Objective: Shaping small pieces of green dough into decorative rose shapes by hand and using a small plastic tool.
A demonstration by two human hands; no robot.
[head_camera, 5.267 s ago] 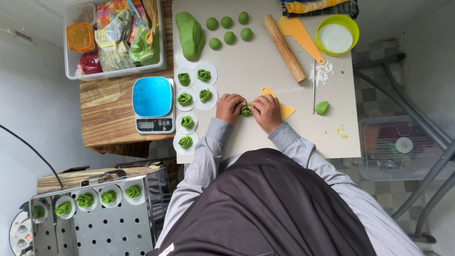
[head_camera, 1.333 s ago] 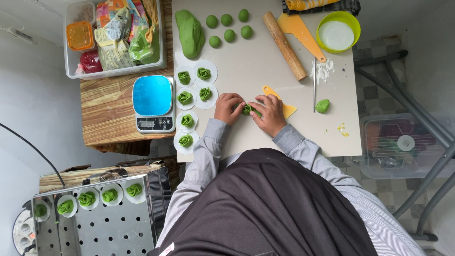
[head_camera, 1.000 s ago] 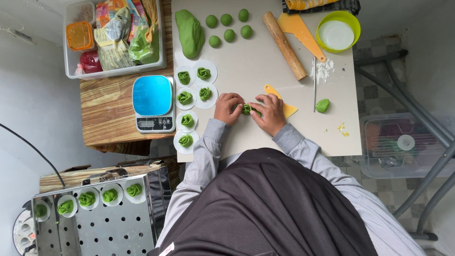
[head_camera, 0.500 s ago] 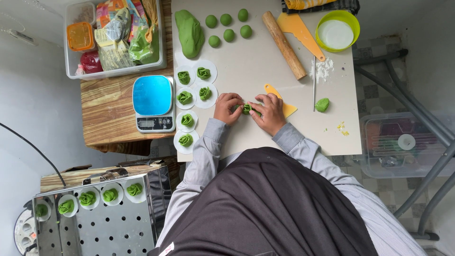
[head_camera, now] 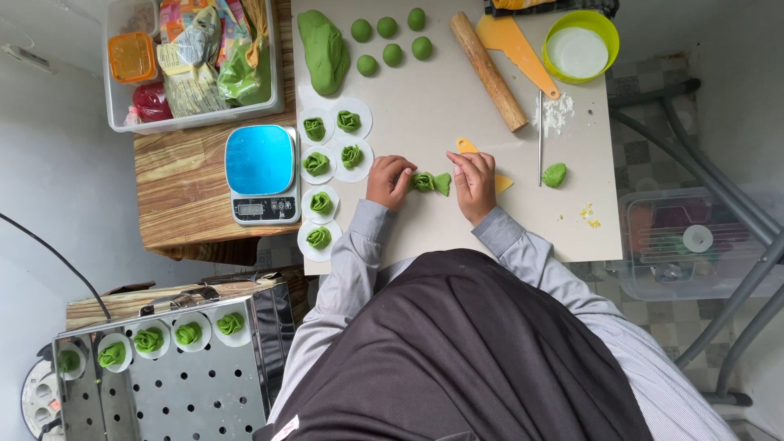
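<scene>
A home kitchen set up for dough work.
Beyond the fingers lie a rolling pin and green dough balls; left of them a kitchen scale, and a perforated steamer tray below.

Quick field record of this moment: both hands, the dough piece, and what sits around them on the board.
left hand: curled at the left end of the folded green dough piece
right hand: fingers at the piece's right end, over a yellow scraper
shaped pieces on white rounds: six, left of the hands
green dough balls: five, at the far edge
large green dough lump: beside the balls
wooden rolling pin: lying diagonally
kitchen scale: on the wooden table, left
steamer tray: holds more shaped pieces
</scene>
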